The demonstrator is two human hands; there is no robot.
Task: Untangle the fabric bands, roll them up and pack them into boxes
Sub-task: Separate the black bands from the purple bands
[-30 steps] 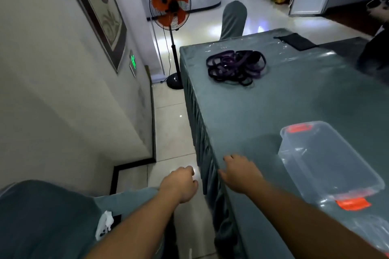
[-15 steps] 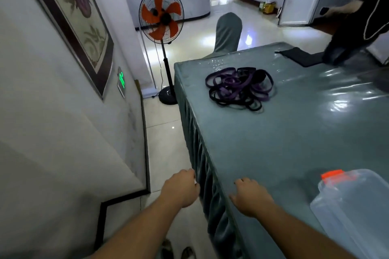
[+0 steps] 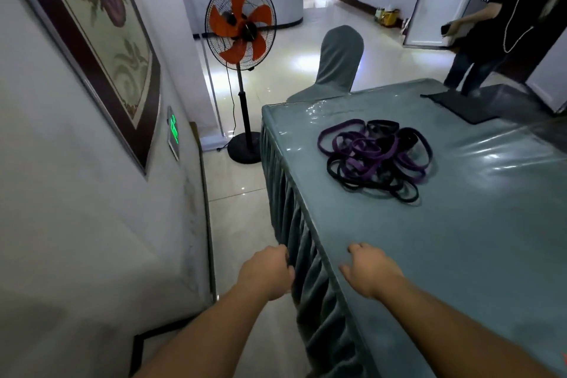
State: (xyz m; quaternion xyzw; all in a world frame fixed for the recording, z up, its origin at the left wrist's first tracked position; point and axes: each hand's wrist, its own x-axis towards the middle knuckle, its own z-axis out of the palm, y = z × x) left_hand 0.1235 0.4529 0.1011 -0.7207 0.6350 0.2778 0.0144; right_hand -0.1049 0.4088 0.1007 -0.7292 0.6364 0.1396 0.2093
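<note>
A tangled heap of purple and black fabric bands [image 3: 376, 159] lies on the grey-green covered table [image 3: 460, 255], towards its far left part. My right hand [image 3: 369, 273] rests on the table top by the near left edge, fingers relaxed and holding nothing, well short of the bands. My left hand [image 3: 267, 273] hangs off the table beside the pleated skirt, its fingers curled into a loose fist with nothing visible in it. No box shows apart from an orange sliver at the lower right edge.
A flat black pouch [image 3: 460, 104] lies at the table's far right. A covered chair [image 3: 337, 61] stands at the far end, an orange-bladed floor fan [image 3: 242, 37] beside the left wall. A person in black [image 3: 491, 27] stands at the back right.
The view has moved forward along the table, so the bands are nearer and the clear box has slid out of sight. Both hands keep their places at the table's edge.
</note>
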